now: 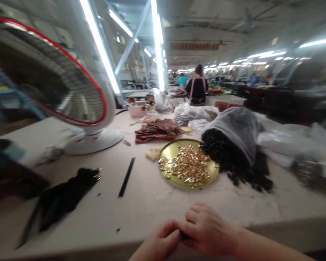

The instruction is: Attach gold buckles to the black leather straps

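Forearms cut off, left hand point(159, 244) and right hand point(206, 232) pinching half-hidden dark piece point(185, 236), open table point(152, 204) up to gold tray point(170, 149).

Factory floor: long worktable point(141, 203), tube lights point(157, 43), brass fittings tray point(188, 166), bagged parts point(233, 134).

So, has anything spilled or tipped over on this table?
Yes. The clear plastic bag lies on its side, and black pieces spill from its mouth onto the table, up to the gold tray. A few lie scattered beyond the heap.
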A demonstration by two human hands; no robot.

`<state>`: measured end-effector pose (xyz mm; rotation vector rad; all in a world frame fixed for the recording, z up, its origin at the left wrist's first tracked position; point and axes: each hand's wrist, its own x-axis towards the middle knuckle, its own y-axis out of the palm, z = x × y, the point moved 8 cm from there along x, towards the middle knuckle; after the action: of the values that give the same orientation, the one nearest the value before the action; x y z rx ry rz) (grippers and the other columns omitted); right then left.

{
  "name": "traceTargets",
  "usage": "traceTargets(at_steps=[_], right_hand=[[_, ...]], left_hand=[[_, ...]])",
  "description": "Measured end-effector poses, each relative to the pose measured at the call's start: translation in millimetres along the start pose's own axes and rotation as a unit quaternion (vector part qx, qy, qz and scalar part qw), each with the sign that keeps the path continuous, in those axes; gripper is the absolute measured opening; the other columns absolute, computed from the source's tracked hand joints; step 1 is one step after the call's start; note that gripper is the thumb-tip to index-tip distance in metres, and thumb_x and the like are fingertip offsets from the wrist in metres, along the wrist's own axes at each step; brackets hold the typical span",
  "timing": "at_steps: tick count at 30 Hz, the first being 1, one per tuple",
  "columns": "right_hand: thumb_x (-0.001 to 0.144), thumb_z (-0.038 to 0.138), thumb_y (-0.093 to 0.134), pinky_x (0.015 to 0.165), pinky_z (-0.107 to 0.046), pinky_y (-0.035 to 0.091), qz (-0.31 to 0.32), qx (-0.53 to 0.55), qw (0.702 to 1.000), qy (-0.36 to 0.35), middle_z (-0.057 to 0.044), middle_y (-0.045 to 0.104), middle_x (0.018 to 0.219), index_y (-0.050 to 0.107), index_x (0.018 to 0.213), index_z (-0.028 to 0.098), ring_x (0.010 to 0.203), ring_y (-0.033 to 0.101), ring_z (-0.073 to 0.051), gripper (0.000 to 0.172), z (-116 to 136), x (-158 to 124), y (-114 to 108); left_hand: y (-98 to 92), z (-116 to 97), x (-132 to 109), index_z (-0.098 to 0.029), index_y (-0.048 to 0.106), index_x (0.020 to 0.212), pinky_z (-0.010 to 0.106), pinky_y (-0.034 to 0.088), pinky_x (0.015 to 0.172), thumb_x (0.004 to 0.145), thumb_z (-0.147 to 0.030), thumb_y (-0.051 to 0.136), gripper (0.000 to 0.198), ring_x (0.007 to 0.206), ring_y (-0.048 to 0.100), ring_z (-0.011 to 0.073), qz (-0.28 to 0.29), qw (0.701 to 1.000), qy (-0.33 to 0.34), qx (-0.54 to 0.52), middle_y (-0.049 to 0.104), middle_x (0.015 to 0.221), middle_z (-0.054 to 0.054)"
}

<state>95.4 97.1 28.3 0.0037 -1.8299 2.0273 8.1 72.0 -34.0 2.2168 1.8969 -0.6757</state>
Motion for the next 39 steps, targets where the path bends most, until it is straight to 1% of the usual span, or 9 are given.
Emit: traceTargets(at_steps=[2, 4, 12, 17, 21, 25, 29, 34, 39], right_hand=[[0.085, 0.033, 0.044, 0.065, -0.032, 0.037, -0.02, -0.01, 0.999, 0.037, -0.006, 0.061, 0.076, 0.053, 0.111, 0.02, 0.069, 0.052, -0.02, 0.03, -22.9, 5.6, 4.3], [0.084, 0.035, 0.045, 0.069, -0.034, 0.04, -0.055, -0.006, 0.994, 0.09, -0.01, 0.063, 0.088, 0.045, 0.121, 0.017, 0.077, 0.055, -0.022, 0.041, -49.5, 6.4, 13.4], [0.085, 0.027, 0.043, 0.068, -0.03, 0.047, -0.031, 0.1, 0.977, 0.184, -0.008, 0.062, 0.087, 0.058, 0.103, 0.022, 0.078, 0.059, -0.02, 0.024, -83.7, -32.5, 73.1], [0.084, 0.023, 0.043, 0.072, -0.031, 0.046, -0.037, 0.154, 0.965, 0.207, -0.008, 0.062, 0.088, 0.058, 0.1, 0.021, 0.083, 0.058, -0.019, 0.022, -87.4, -36.7, 58.6], [0.084, 0.023, 0.043, 0.071, -0.03, 0.046, -0.089, 0.135, 0.945, 0.284, -0.006, 0.062, 0.085, 0.058, 0.098, 0.02, 0.079, 0.058, -0.018, 0.021, -130.9, -59.1, 26.6], [0.082, 0.024, 0.044, 0.069, -0.028, 0.045, -0.136, 0.053, 0.906, 0.398, -0.005, 0.06, 0.085, 0.057, 0.096, 0.019, 0.071, 0.057, -0.016, 0.02, -190.2, -92.1, -9.3], [0.082, 0.022, 0.043, 0.075, -0.027, 0.043, -0.13, -0.011, 0.888, 0.442, -0.006, 0.061, 0.092, 0.058, 0.096, 0.018, 0.082, 0.057, -0.016, 0.021, -232.6, -97.2, -27.6], [0.083, 0.021, 0.042, 0.078, -0.027, 0.04, -0.123, -0.042, 0.876, 0.464, -0.007, 0.062, 0.091, 0.062, 0.089, 0.017, 0.085, 0.056, -0.017, 0.021, -265.2, -98.5, -35.9], [0.084, 0.02, 0.04, 0.078, -0.027, 0.038, -0.119, -0.053, 0.869, 0.478, -0.008, 0.062, 0.089, 0.062, 0.09, 0.016, 0.084, 0.056, -0.017, 0.023, -281.6, -105.4, -45.3]], left_hand=[[-35.0, -16.2, 8.2, -0.017, 0.06, 0.071, 0.023, 0.039, 0.06, 0.081, -0.03, 0.048, 0.02, 0.068, 0.055, 0.014, -0.078, 0.981, 0.091, 0.152, 0.06, 0.067, -0.001], [-77.1, -18.5, 17.0, -0.019, 0.06, 0.079, 0.023, 0.039, 0.062, 0.085, -0.032, 0.04, 0.024, 0.07, 0.057, 0.0145, -0.182, 0.934, 0.071, 0.298, 0.063, 0.073, 0.001], [-198.5, -11.1, 41.0, -0.014, 0.057, 0.096, 0.035, 0.047, 0.073, 0.084, -0.037, 0.048, 0.027, 0.08, 0.058, 0.0162, -0.333, 0.859, -0.055, 0.385, 0.06, 0.093, 0.005], [-253.9, -18.3, 62.0, -0.014, 0.055, 0.102, 0.036, 0.049, 0.073, 0.083, -0.035, 0.051, 0.029, 0.086, 0.058, 0.0187, -0.367, 0.847, -0.095, 0.372, 0.058, 0.101, 0.004], [-272.3, -23.5, 77.7, -0.009, 0.055, 0.089, 0.035, 0.046, 0.067, 0.081, -0.03, 0.051, 0.023, 0.075, 0.057, 0.0189, -0.387, 0.844, -0.093, 0.36, 0.06, 0.08, 0.007], [-234.1, -54.9, 73.4, -0.011, 0.046, 0.1, 0.026, 0.044, 0.065, 0.079, -0.028, 0.048, 0.027, 0.072, 0.057, 0.0143, -0.406, 0.881, 0.035, 0.243, 0.058, 0.078, 0.002], [-113.7, -74.6, 74.3, -0.018, 0.047, 0.087, 0.017, 0.033, 0.039, 0.078, -0.03, 0.046, 0.015, 0.04, 0.041, 0.0064, -0.175, 0.979, 0.104, -0.026, 0.046, 0.054, -0.007], [17.0, -54.5, 73.3, -0.02, 0.046, 0.089, 0.014, 0.021, 0.031, 0.076, -0.041, 0.049, 0.024, 0.032, 0.03, 0.0031, 0.002, 0.972, 0.038, -0.23, 0.041, 0.051, -0.01], [61.0, -34.7, 71.6, -0.02, 0.047, 0.088, 0.015, 0.022, 0.031, 0.076, -0.042, 0.048, 0.025, 0.031, 0.031, 0.0029, 0.032, 0.964, -0.01, -0.265, 0.041, 0.05, -0.01]])
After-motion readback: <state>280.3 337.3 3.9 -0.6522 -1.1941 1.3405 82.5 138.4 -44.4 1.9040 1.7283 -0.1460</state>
